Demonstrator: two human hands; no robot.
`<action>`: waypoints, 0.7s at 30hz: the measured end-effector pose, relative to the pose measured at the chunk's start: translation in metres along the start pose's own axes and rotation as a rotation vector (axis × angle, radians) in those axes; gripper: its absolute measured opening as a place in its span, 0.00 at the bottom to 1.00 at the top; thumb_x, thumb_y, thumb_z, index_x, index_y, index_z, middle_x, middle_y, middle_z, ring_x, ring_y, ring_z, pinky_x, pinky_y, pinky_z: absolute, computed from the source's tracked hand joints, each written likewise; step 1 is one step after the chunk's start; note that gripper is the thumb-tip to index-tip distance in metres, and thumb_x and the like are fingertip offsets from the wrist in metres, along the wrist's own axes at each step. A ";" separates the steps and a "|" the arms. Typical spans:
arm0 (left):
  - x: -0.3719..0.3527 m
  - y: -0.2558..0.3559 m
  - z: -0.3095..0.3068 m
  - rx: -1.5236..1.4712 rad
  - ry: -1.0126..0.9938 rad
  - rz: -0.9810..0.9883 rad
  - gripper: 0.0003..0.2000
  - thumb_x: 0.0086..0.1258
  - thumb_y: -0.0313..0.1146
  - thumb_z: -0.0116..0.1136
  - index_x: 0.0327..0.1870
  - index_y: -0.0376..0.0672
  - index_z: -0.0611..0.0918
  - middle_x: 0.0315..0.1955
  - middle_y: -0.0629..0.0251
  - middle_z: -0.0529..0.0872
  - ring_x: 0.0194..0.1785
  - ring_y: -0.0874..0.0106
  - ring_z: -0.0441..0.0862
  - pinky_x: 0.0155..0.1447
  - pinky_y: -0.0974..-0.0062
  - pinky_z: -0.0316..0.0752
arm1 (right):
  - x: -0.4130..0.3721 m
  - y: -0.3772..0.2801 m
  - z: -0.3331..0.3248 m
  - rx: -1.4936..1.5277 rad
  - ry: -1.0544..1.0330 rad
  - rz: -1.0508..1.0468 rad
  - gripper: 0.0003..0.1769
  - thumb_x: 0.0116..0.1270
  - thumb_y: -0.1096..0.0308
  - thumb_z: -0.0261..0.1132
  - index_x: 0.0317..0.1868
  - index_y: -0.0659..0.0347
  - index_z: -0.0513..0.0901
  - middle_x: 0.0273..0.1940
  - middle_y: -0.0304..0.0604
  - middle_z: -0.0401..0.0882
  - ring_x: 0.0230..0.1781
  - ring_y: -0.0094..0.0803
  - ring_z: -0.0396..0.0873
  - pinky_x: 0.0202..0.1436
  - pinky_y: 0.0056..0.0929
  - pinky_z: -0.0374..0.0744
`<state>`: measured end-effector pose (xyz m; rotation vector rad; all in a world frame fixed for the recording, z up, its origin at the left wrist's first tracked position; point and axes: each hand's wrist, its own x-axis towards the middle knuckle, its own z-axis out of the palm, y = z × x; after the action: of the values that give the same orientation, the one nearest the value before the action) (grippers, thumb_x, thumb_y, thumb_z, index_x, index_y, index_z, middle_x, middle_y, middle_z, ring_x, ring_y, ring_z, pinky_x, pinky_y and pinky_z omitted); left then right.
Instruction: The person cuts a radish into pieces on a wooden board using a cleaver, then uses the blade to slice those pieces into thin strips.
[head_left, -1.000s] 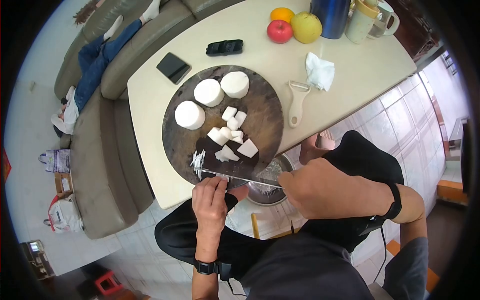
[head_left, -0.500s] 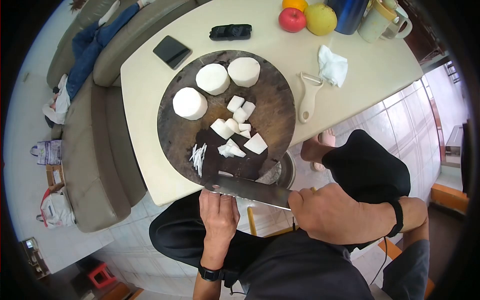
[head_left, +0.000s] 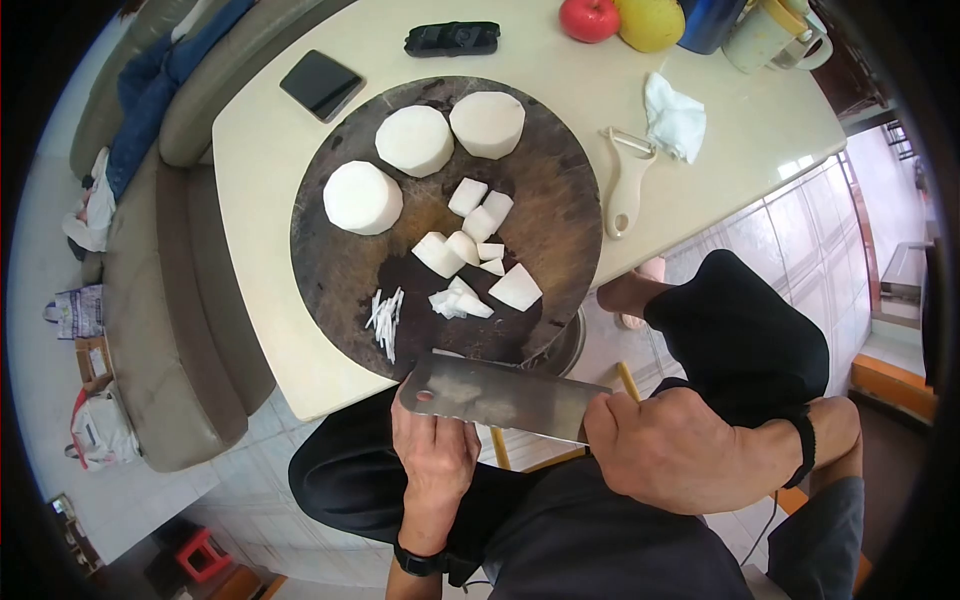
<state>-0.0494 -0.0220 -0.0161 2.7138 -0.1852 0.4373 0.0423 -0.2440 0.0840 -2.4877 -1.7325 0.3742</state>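
My right hand [head_left: 690, 445] is wrapped round the handle of a cleaver [head_left: 500, 397], whose broad blade points left at the near edge of the round dark cutting board [head_left: 340, 270]. My left hand [head_left: 436, 445] is closed beside the blade's far end, its fingertips partly behind the blade; what they hold, if anything, is hidden. A sliver of white shows just above the blade. On the board lie several white chunks [head_left: 517, 288], a small heap of thin white strips [head_left: 385, 322], some thin white slices [head_left: 460, 300] and three thick white rounds [head_left: 363, 198].
Around the board on the cream table [head_left: 260, 230] are a phone [head_left: 321, 86], a black case [head_left: 452, 39], a white peeler [head_left: 628, 185], a crumpled tissue [head_left: 675, 117], a red fruit [head_left: 590, 19], a yellow fruit [head_left: 652, 24] and mugs [head_left: 765, 38]. A person lies on the sofa [head_left: 165, 330].
The view has shifted closer to the board. The cleaver blade has tilted, showing more of its flat side, and my right hand has moved slightly down.
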 end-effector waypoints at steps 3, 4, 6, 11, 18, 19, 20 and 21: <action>0.002 0.000 0.000 -0.002 0.015 -0.001 0.16 0.43 0.17 0.61 0.39 0.29 0.81 0.43 0.46 0.79 0.49 0.45 0.78 0.51 0.53 0.75 | 0.002 0.002 -0.001 -0.013 -0.025 0.007 0.09 0.42 0.70 0.62 0.21 0.68 0.74 0.17 0.37 0.63 0.18 0.23 0.69 0.11 0.24 0.62; 0.002 0.001 0.000 0.001 0.024 -0.003 0.16 0.43 0.17 0.61 0.39 0.29 0.81 0.43 0.47 0.79 0.48 0.46 0.78 0.51 0.54 0.75 | 0.003 0.004 -0.004 0.050 -0.027 0.005 0.09 0.43 0.71 0.63 0.22 0.68 0.74 0.17 0.39 0.66 0.19 0.25 0.71 0.12 0.25 0.64; 0.003 0.003 0.000 -0.011 0.028 -0.022 0.17 0.44 0.14 0.60 0.39 0.30 0.82 0.44 0.47 0.79 0.48 0.46 0.78 0.51 0.55 0.75 | 0.009 0.006 -0.005 0.109 -0.029 0.001 0.09 0.43 0.72 0.64 0.22 0.69 0.75 0.18 0.41 0.68 0.19 0.26 0.73 0.13 0.26 0.66; 0.007 0.006 0.000 -0.006 0.065 -0.018 0.17 0.46 0.12 0.61 0.41 0.30 0.82 0.44 0.46 0.80 0.47 0.46 0.78 0.51 0.57 0.75 | 0.014 0.005 0.000 0.244 0.004 0.043 0.09 0.46 0.74 0.66 0.27 0.70 0.77 0.22 0.50 0.77 0.22 0.37 0.82 0.19 0.33 0.76; 0.007 0.007 0.001 0.005 0.087 -0.042 0.16 0.49 0.14 0.63 0.42 0.29 0.82 0.43 0.47 0.80 0.46 0.48 0.79 0.49 0.58 0.76 | -0.001 0.009 0.000 0.358 -0.026 0.097 0.10 0.49 0.74 0.65 0.29 0.71 0.75 0.22 0.52 0.78 0.21 0.41 0.82 0.19 0.35 0.76; 0.007 0.007 0.000 0.008 0.059 -0.037 0.14 0.49 0.14 0.62 0.40 0.28 0.82 0.43 0.47 0.80 0.46 0.48 0.79 0.48 0.58 0.77 | -0.002 0.006 -0.001 0.340 -0.036 0.098 0.09 0.49 0.74 0.65 0.29 0.71 0.75 0.21 0.51 0.77 0.20 0.41 0.81 0.18 0.35 0.76; 0.007 0.008 0.000 0.009 0.060 -0.036 0.14 0.49 0.14 0.62 0.40 0.28 0.82 0.43 0.47 0.80 0.46 0.48 0.79 0.48 0.58 0.77 | -0.002 0.005 -0.002 0.322 -0.046 0.101 0.09 0.50 0.74 0.64 0.29 0.70 0.74 0.20 0.51 0.77 0.19 0.41 0.81 0.17 0.36 0.76; 0.008 0.009 0.000 0.001 0.071 -0.048 0.15 0.49 0.13 0.62 0.41 0.30 0.82 0.43 0.48 0.81 0.46 0.48 0.79 0.49 0.58 0.76 | -0.002 0.005 -0.002 0.322 -0.045 0.101 0.09 0.50 0.74 0.64 0.29 0.70 0.74 0.20 0.51 0.77 0.19 0.41 0.81 0.17 0.36 0.76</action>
<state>-0.0435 -0.0305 -0.0102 2.6931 -0.1002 0.5187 0.0471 -0.2478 0.0847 -2.3520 -1.4302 0.6638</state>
